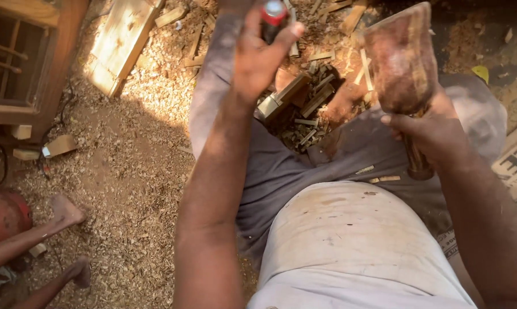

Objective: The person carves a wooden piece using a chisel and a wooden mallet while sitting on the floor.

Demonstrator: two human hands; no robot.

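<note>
Nearest the camera, the right hand is wrapped tight around the handle of a worn, reddish-brown wooden mallet, head raised, while the left hand is closed on a red-handled chisel held upright above the lap. This looks like the striking step of chiselling; the next blow calls for the mallet face to land squarely on the chisel's end. Beyond, a small pale wooden block lies among offcuts on the sawdust-strewn floor.

A woodworking shop — sawdust floor, offcuts, wooden mallet.
</note>
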